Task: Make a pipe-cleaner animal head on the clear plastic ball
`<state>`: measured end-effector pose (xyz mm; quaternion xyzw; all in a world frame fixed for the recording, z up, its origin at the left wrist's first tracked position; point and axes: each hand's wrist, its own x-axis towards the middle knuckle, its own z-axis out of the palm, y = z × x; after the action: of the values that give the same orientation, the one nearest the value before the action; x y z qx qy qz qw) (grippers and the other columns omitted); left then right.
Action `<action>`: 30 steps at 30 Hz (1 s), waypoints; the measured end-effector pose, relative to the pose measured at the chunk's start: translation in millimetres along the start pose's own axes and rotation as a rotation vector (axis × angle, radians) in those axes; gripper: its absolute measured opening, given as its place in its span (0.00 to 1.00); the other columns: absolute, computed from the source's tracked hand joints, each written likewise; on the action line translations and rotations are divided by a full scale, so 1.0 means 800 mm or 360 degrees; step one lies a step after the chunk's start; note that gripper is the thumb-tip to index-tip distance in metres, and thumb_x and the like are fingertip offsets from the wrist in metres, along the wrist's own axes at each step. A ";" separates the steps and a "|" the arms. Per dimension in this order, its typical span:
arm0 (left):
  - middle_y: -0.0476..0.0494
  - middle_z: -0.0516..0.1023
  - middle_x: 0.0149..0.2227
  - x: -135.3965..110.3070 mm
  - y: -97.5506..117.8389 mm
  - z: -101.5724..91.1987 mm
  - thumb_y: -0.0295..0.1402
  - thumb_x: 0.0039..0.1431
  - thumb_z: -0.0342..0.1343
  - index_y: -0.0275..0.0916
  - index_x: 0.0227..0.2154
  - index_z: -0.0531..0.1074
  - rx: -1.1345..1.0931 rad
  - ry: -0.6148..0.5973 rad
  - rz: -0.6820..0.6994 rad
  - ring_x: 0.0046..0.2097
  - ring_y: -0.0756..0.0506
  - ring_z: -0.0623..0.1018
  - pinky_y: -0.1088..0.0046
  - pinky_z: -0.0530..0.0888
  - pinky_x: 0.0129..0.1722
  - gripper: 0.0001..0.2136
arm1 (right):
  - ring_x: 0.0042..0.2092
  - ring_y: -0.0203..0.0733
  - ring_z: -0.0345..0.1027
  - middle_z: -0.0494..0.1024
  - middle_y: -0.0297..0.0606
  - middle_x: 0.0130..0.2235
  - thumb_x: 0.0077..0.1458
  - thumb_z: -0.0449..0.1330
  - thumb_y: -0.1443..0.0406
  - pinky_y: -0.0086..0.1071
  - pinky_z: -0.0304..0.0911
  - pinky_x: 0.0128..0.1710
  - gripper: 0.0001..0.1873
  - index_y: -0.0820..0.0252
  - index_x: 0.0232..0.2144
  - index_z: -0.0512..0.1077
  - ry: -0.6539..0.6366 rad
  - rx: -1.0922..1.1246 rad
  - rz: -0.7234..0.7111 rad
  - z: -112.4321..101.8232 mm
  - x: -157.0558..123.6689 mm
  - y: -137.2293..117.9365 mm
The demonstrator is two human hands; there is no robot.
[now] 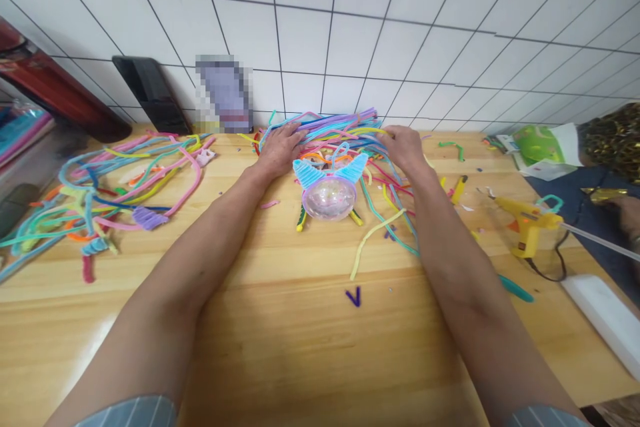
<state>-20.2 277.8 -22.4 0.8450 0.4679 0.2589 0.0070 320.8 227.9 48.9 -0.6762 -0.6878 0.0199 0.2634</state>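
Observation:
A loose bundle of colourful pipe cleaners (340, 125) lies along the wall at the back of the table. My left hand (283, 147) is closed over the left end of this bundle, its fingertips partly hidden. At the right end, my right hand (404, 147) has its fingers curled on the pipe cleaners, near a yellow one. Between my forearms stands a clear, oval plastic piece (330, 199) with a purple rim. Two light-blue, ear-like pipe-cleaner shapes (353, 170) rise behind it, and green-and-yellow ends stick out below.
Tangled pipe cleaners (145, 180) spread on the left, near a phone (150, 93) and a red cylinder (55, 87). On the right lie a yellow glue gun (525, 220) and a white bar (605, 320). A bent purple piece (354, 296) sits in front. Another person's hand (629, 213) shows far right.

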 end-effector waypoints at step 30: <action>0.41 0.74 0.72 0.000 -0.010 0.007 0.41 0.72 0.51 0.48 0.66 0.77 -0.0113 0.0115 0.0057 0.74 0.32 0.72 0.45 0.68 0.75 0.23 | 0.53 0.55 0.79 0.88 0.45 0.49 0.59 0.54 0.68 0.46 0.69 0.57 0.20 0.56 0.44 0.85 0.0211 0.0107 0.0182 0.002 0.015 0.039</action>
<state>-24.1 283.7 -28.9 0.8426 0.4430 0.3058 0.0153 349.4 242.2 39.2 -0.7050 -0.6280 0.0132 0.3293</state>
